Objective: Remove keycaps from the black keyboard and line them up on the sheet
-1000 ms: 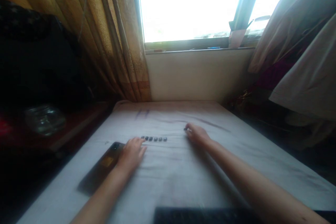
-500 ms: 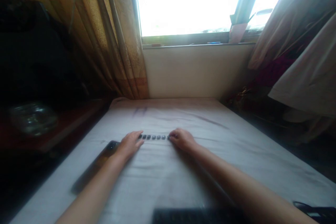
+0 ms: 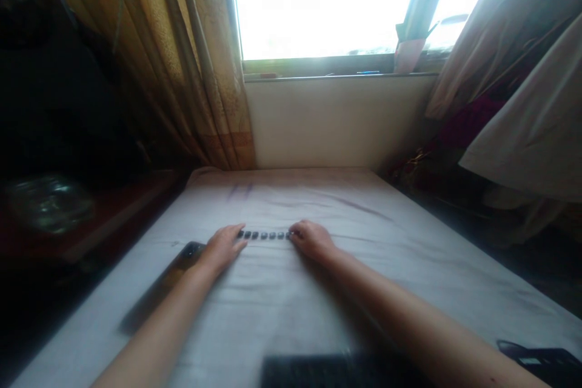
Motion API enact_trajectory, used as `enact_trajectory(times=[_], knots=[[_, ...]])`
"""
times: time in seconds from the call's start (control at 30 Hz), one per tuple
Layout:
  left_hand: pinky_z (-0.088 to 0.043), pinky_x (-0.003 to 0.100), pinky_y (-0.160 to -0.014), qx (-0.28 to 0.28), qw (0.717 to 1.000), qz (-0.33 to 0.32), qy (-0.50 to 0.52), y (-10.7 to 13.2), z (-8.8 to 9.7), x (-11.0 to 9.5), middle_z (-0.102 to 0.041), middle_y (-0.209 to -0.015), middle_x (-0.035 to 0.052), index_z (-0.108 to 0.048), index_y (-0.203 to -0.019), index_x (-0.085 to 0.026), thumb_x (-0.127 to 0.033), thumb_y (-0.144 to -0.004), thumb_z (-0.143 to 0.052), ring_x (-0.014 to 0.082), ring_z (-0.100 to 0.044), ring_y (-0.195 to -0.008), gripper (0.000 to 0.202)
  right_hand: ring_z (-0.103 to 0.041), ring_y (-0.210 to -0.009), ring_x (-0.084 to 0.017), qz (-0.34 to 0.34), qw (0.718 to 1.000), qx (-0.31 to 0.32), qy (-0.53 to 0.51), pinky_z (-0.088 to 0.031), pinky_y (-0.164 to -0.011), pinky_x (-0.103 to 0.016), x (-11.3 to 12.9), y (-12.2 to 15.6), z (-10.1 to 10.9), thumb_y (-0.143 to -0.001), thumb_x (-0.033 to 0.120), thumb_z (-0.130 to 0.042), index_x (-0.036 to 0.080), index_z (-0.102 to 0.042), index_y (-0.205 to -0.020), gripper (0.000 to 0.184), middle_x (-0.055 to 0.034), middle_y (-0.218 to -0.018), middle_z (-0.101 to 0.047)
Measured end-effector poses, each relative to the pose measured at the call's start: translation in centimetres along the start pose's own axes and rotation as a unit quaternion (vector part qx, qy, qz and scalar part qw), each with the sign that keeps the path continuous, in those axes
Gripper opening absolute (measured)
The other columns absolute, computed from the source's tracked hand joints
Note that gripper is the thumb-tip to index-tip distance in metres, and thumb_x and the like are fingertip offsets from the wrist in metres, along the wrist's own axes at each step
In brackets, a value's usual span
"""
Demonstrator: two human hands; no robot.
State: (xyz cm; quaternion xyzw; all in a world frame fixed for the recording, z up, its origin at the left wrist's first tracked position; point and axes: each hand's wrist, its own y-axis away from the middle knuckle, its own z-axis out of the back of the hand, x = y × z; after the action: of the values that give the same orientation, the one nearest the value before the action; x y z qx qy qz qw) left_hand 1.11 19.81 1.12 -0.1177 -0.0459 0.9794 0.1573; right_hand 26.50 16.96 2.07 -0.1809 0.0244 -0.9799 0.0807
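Note:
A straight row of small dark square pieces (image 3: 264, 235), which look like keycaps, lies across the white cloth (image 3: 273, 291). My left hand (image 3: 222, 247) rests at the row's left end, its thumb and fingers apart around the end piece and partly hiding it. At the other end, my right hand (image 3: 313, 239) has its fingertips closed on the last keycap (image 3: 288, 235), which is mostly covered. Beside my left wrist lies a long dark flat case (image 3: 157, 291), partly behind the forearm.
A black keyboard-like object (image 3: 327, 371) lies blurred at the near edge. To its right is another black item (image 3: 541, 364). On the left, a clear glass bowl (image 3: 50, 203) stands on a reddish surface. A curtain (image 3: 204, 73) hangs beside the window.
The whole view has shifted slightly, so everything sits a little further left. Both hands keep nearly the same places at the ends of the row.

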Motion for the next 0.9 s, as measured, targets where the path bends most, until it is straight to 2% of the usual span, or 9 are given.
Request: enact_trajectory(times=[0.13,0.33,0.43,0.5,0.6,0.67,0.77,0.9], knots=[[-0.038,0.030,-0.102,0.002,1.000,0.003,0.001,0.0,-0.1,0.0,-0.061,-0.129,0.0103,-0.053,-0.131,-0.014,-0.029,-0.086,-0.052,0.0225,-0.055,-0.119,0.047,-0.062,-0.096,-0.020,0.000,1.000,0.001,0.004,-0.043,-0.079,-0.026,0.1,0.0,0.0,-0.089,0.031,-0.052,0.024,-0.071,-0.103,0.025,-0.0065,-0.106,-0.068],[-0.038,0.031,-0.104,-0.006,1.000,0.009,0.008,0.3,-0.2,-0.1,-0.059,-0.131,0.0108,-0.051,-0.132,-0.015,-0.025,-0.088,-0.052,0.0223,-0.053,-0.121,0.044,-0.062,-0.099,-0.020,-0.004,1.000,0.006,0.000,-0.044,-0.084,-0.027,0.0,0.4,0.8,-0.087,0.025,-0.053,0.020,-0.063,-0.118,0.034,-0.0074,-0.110,-0.069],[-0.041,0.039,-0.102,-0.013,1.000,0.006,0.013,0.3,-0.1,-0.3,-0.058,-0.129,0.0120,-0.053,-0.128,-0.015,-0.025,-0.090,-0.054,0.0237,-0.054,-0.119,0.039,-0.064,-0.096,-0.019,0.005,1.000,0.015,-0.004,-0.045,-0.084,-0.026,-0.4,2.1,2.0,-0.085,0.021,-0.053,0.020,-0.068,-0.111,0.030,-0.0077,-0.109,-0.070],[-0.046,0.045,-0.095,-0.016,1.000,0.003,0.016,0.2,-0.1,-0.3,-0.058,-0.126,0.0105,-0.055,-0.123,-0.017,-0.029,-0.091,-0.056,0.0240,-0.057,-0.112,0.034,-0.065,-0.092,-0.018,0.015,1.000,0.021,-0.008,-0.046,-0.082,-0.026,-1.0,3.8,2.8,-0.084,0.020,-0.054,0.020,-0.070,-0.106,0.028,-0.0071,-0.107,-0.070],[-0.051,0.045,-0.086,-0.018,1.000,0.001,0.017,-0.1,-0.1,-0.2,-0.058,-0.123,0.0087,-0.056,-0.119,-0.018,-0.032,-0.091,-0.057,0.0224,-0.060,-0.103,0.031,-0.067,-0.087,-0.018,0.017,1.000,0.023,-0.011,-0.047,-0.079,-0.025,-1.9,6.0,3.6,-0.082,0.020,-0.055,0.021,-0.072,-0.102,0.026,-0.0064,-0.104,-0.071],[-0.052,0.044,-0.085,-0.020,1.000,0.001,0.017,-0.3,-0.2,-0.1,-0.058,-0.122,0.0088,-0.056,-0.119,-0.018,-0.031,-0.091,-0.057,0.0219,-0.061,-0.102,0.031,-0.067,-0.086,-0.019,0.006,1.000,0.016,-0.010,-0.047,-0.079,-0.026,-2.5,6.4,3.9,-0.083,0.020,-0.055,0.021,-0.072,-0.101,0.025,-0.0072,-0.104,-0.071],[-0.052,0.044,-0.085,-0.026,1.000,0.003,0.016,-0.5,-0.5,0.1,-0.058,-0.122,0.0088,-0.056,-0.119,-0.018,-0.031,-0.091,-0.057,0.0221,-0.061,-0.102,0.032,-0.067,-0.093,-0.020,-0.012,1.000,0.002,-0.011,-0.047,-0.081,-0.027,-2.5,5.1,3.7,-0.085,0.022,-0.053,0.022,-0.072,-0.103,0.026,-0.0067,-0.105,-0.072],[-0.051,0.046,-0.087,-0.038,0.999,0.009,0.015,-0.8,-1.2,0.5,-0.058,-0.123,0.0089,-0.055,-0.120,-0.017,-0.031,-0.090,-0.057,0.0231,-0.060,-0.104,0.033,-0.064,-0.104,-0.020,-0.022,1.000,-0.015,-0.009,-0.045,-0.086,-0.026,-1.4,1.3,2.6,-0.090,0.024,-0.047,0.024,-0.067,-0.115,0.032,-0.0055,-0.113,-0.070]])
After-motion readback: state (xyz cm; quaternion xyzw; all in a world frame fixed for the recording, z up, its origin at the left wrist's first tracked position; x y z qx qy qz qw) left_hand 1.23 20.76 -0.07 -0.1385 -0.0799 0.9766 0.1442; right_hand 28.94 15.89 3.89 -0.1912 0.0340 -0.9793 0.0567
